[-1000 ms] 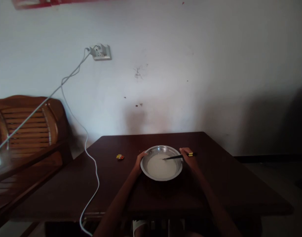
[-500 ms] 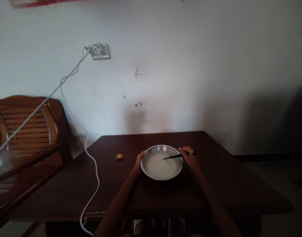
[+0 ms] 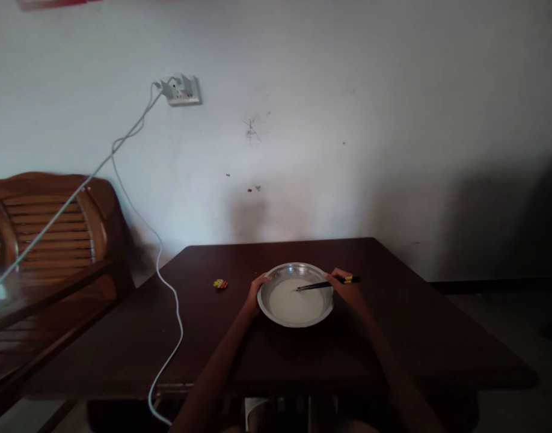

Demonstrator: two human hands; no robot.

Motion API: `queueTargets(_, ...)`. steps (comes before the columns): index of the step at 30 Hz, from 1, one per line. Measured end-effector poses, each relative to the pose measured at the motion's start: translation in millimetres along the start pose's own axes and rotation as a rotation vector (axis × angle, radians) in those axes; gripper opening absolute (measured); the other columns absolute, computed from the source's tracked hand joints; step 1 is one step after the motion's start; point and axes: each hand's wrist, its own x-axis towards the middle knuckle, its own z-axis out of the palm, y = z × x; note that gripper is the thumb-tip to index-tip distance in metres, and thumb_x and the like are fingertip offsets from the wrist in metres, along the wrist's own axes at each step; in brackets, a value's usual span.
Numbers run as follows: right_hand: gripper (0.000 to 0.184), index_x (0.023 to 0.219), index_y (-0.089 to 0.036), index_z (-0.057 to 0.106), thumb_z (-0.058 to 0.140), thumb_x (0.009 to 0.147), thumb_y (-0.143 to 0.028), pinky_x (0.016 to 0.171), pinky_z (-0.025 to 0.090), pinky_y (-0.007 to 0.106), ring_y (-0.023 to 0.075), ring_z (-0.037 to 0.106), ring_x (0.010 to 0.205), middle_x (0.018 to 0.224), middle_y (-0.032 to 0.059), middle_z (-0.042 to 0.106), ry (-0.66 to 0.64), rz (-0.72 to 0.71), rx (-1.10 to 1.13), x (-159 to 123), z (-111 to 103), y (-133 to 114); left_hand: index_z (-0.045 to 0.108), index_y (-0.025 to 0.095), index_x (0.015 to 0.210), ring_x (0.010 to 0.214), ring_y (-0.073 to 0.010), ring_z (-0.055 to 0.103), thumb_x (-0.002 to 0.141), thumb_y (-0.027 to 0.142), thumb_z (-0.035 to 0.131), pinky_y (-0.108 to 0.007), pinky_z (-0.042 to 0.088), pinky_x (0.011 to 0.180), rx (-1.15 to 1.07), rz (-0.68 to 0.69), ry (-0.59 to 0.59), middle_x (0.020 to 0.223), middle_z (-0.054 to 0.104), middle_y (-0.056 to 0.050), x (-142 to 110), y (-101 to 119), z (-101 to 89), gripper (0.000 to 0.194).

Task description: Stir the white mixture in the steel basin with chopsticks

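Note:
A round metal bowl stands on the dark table, holding a smooth whitish mixture. My left hand grips the bowl's left rim, thumb on top and the other fingers hidden below. Black chopsticks with yellow bands near their ends slant across the right rim, their tips in the mixture. At the right rim, my right hand is closed around the chopsticks; some of its fingers are hidden behind them.
The dark wooden table reaches to the wall. On it, left of the bowl, lies a small yellow and red item. A white cable runs across the table's left side from a wall socket. A slatted wooden bench stands at left.
The chopsticks' tips have shifted slightly within the mixture as my right hand moved a little. My left hand keeps its grip on the bowl. The view has tilted very slightly.

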Motion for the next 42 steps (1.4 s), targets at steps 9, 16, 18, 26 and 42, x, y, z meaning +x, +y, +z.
queueTargets(9,0.044,0.048,-0.023,0.050,0.065,0.070,-0.058,0.051,0.036,0.028,0.0147,0.043,0.052,0.050,-0.0027,0.046,-0.206,0.038,0.072,0,-7,-1,0.075,0.014,0.092,0.083,-0.0281,0.067,0.059,0.032,0.072,-0.033,0.046,0.074,0.007,0.017,-0.020,0.082,0.075,-0.007,-1,1,0.2,0.037)
queueTargets(16,0.041,0.050,-0.024,0.048,0.060,0.073,-0.056,0.066,0.039,0.032,0.0185,0.047,0.064,0.056,0.0001,0.052,0.035,-0.072,-0.090,3,-4,5,0.076,0.014,0.087,0.074,-0.0242,0.065,0.058,0.031,0.074,-0.031,0.046,0.070,-0.002,0.003,-0.004,0.076,0.073,-0.006,1,-1,-1.2,0.034)
queueTargets(18,0.043,0.048,-0.025,0.042,0.058,0.073,-0.056,0.060,0.036,0.031,0.0170,0.042,0.059,0.052,-0.0019,0.044,0.048,0.002,-0.021,5,-10,8,0.076,0.014,0.088,0.077,-0.0252,0.065,0.058,0.031,0.074,-0.031,0.046,0.070,-0.006,0.006,-0.015,0.077,0.074,-0.006,2,-2,-1.9,0.034)
queueTargets(26,0.036,0.052,-0.024,0.055,0.062,0.073,-0.053,0.068,0.041,0.033,0.0199,0.052,0.067,0.060,0.0013,0.057,-0.180,-0.087,-0.047,-3,3,-1,0.076,0.015,0.090,0.077,-0.0271,0.065,0.058,0.032,0.073,-0.033,0.046,0.071,0.013,0.000,-0.011,0.078,0.074,-0.007,0,-1,-2.1,0.036)
queueTargets(42,0.041,0.053,-0.023,0.051,0.058,0.075,-0.057,0.069,0.039,0.033,0.0195,0.049,0.068,0.061,0.0013,0.055,-0.107,-0.076,-0.065,-3,0,-6,0.075,0.014,0.090,0.079,-0.0256,0.065,0.056,0.031,0.073,-0.032,0.046,0.074,0.013,0.001,-0.002,0.080,0.074,-0.005,-3,2,1.4,0.038)
